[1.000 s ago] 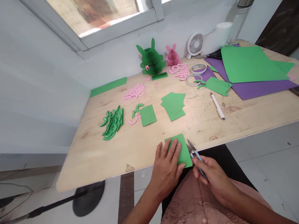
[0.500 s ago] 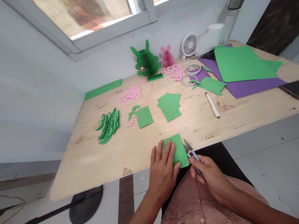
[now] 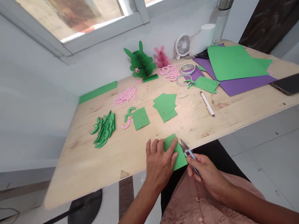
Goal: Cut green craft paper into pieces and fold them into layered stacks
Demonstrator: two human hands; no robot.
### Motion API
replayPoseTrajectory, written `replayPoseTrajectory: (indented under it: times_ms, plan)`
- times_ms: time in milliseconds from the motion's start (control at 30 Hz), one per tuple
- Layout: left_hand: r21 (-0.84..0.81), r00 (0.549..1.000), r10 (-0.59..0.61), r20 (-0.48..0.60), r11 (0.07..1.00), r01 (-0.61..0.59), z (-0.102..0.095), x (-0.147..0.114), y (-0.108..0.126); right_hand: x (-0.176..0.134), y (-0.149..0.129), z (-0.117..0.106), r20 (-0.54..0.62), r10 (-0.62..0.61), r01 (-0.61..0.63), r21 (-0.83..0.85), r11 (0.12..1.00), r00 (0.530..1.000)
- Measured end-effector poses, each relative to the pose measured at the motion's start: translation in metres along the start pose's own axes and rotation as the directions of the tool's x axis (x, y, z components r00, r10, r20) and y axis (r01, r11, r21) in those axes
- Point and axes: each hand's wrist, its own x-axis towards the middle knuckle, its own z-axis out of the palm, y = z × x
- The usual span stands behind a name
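Shifted since the earlier frame: on my feed, the left grip has drawn most of its fingers to the left side of the green card, leaving the index finger stretched toward the far corner and the thumb behind it. My whole view has swung a little too, so the counter appears further left.

The card lies at the counter's near edge, its near end jutting past the wood. I read the left grip as spread and pressing down, grasping nothing; the right grip is closed around blue-handled snips, their blades just beside the card's right edge. Whether steel touches card, I cannot tell.

What worries me: that index fingertip is near the blades, so a careless swing of the snips could nick it. With so few fingers bearing down, the card could pivot or slide, and its unsupported end could bend if pushed.
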Motion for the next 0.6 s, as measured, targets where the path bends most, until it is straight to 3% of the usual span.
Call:
replayPoseTrajectory:
  times_ms: [300,600]
  plan:
    - [0.004,0.993,0.116,-0.002,0.993,-0.116,0.014,-0.002,-0.006,0.003,0.000,0.001,-0.003,0.028,-0.028,0.000,1.000,1.000]
    - [0.032,0.991,0.133,0.024,0.991,-0.134,0.015,-0.003,-0.007,0.001,-0.004,0.003,-0.016,0.020,-0.020,-0.010,1.000,1.000]
